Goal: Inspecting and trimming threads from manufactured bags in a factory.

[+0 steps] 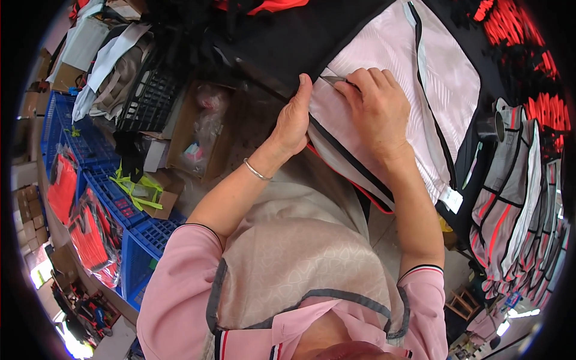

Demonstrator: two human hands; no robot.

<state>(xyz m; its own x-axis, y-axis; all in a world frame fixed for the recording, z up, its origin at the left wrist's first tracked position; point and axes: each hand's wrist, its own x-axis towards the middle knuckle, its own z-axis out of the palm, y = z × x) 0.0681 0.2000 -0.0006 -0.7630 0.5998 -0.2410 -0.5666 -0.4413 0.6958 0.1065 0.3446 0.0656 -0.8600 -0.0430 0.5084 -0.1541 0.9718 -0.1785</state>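
Your beige apron [288,252] sits nearest; your left hand [294,120] pinches the pale pink garment [390,66] at its dark-trimmed edge, your right hand [375,105] grips small snips there; trimming looks barely begun.

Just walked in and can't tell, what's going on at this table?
A person is working on a pale pink garment panel with black trim. The left hand pinches its edge, while the right hand presses a small slim tool, too small to identify, against the fabric. Blue crates holding orange items sit to the left.
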